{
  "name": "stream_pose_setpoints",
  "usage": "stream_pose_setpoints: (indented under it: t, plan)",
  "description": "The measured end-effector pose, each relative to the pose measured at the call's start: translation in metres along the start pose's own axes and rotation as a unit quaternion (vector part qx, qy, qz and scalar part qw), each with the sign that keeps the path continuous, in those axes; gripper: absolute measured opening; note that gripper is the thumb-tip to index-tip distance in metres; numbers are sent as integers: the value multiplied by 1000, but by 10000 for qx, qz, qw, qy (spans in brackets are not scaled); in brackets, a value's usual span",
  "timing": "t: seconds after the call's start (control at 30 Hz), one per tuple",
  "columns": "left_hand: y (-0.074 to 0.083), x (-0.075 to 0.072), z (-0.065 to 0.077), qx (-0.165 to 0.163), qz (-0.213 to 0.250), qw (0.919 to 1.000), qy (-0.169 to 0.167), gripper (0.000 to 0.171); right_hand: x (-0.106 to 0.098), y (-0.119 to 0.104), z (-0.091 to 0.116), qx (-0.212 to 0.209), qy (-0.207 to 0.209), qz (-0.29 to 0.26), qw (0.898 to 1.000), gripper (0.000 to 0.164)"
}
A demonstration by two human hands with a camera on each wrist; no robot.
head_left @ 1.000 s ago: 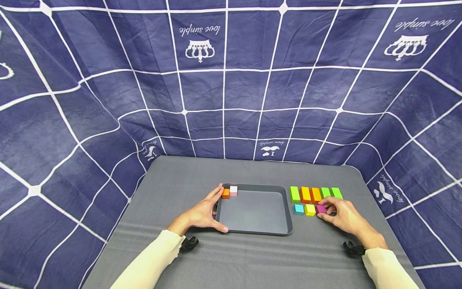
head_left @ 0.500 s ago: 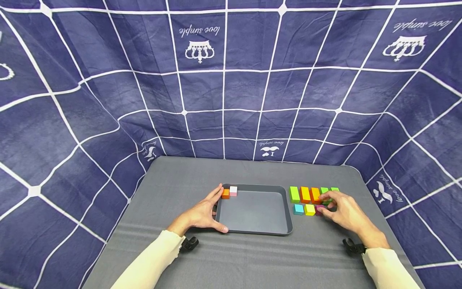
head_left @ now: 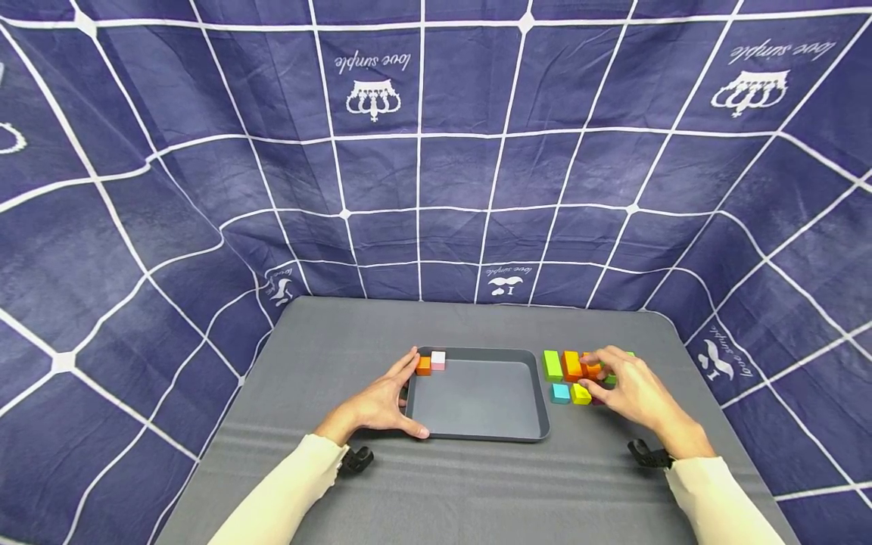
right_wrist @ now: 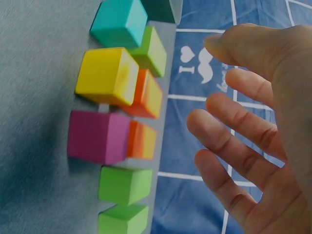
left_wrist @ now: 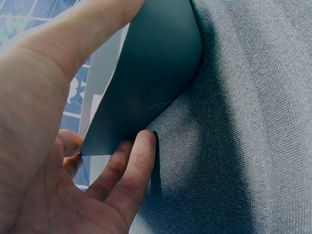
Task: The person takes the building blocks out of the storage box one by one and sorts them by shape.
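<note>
My left hand holds the left end of a shallow grey tray, thumb at the near corner and fingertips at the far one. In the left wrist view, fingers lie beside the tray's outer wall. An orange cube and a pale pink cube sit in the tray's far left corner. Over the blocks on the right, my right hand hovers with fingers spread and nothing in its grasp. Beneath it are a purple cube, a yellow cube and a teal cube.
Behind the cubes runs a row of upright green and orange blocks, with a green block nearest the tray and an orange block beside it. Grey cloth covers the table. A blue patterned curtain encloses the back and sides.
My right hand has drawn its fingers off the purple cube, risen and shifted left toward the yellow cube. The left hand and the tray stay where they were.
</note>
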State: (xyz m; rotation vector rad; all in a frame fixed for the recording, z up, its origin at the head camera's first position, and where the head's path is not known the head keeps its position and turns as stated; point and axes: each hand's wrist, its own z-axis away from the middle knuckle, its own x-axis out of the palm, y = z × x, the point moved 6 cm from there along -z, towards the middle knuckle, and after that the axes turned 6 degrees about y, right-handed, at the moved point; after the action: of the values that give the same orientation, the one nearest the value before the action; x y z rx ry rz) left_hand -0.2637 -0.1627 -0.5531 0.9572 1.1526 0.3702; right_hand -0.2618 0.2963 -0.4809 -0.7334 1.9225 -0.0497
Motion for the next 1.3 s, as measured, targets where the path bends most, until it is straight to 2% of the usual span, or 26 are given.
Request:
stream_pose_setpoints:
  t: [0.43,0.9,1.3]
  plan:
    - [-1,-1,-1,-120,-46,9999,-49,153,20,-26,-18,-339,-153,-402,9985,35]
    - [0,-2,0,-110,-58,9999,3,156,56,-74,-49,-839,-463,-583,9937,40]
    - [0,1,0,-121,-88,9999,52,159,91,-112,-80,-1028,-1158,-535,9865,46]
